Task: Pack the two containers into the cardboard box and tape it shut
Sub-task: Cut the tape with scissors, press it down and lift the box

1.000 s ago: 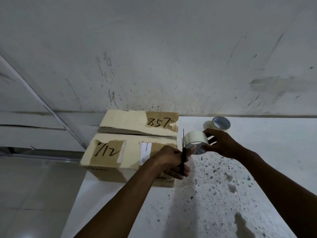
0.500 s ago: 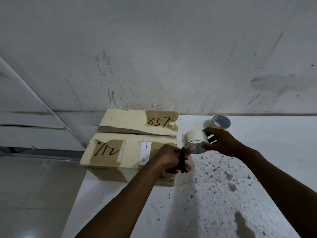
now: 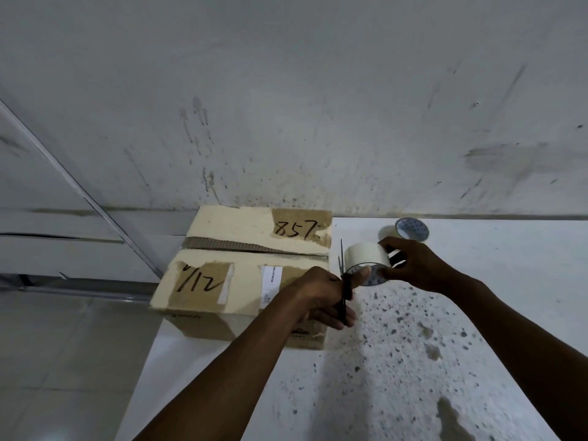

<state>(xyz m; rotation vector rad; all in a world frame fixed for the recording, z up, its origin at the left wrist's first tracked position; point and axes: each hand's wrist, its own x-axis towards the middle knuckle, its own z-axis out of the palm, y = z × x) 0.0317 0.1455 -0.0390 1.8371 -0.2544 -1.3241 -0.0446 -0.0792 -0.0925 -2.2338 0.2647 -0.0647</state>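
The cardboard box point(image 3: 241, 249) stands at the table's far left corner with both top flaps folded down, marked "857" and "/12". The two containers are out of sight. My left hand point(image 3: 321, 294) grips black scissors point(image 3: 343, 281), their blades pointing up beside the box's right edge. My right hand point(image 3: 413, 265) holds a pale tape roll point(image 3: 366, 256) just right of the blades. My left thumb touches the roll's lower rim.
A second tape roll point(image 3: 410, 229) lies on the speckled white table point(image 3: 445, 345) near the wall, behind my right hand. The table's left edge drops to a tiled floor point(image 3: 63, 361). A grey stained wall point(image 3: 318, 106) rises directly behind.
Both hands stay nearly in place; the tape roll and scissors have shifted very slightly up and closer together.
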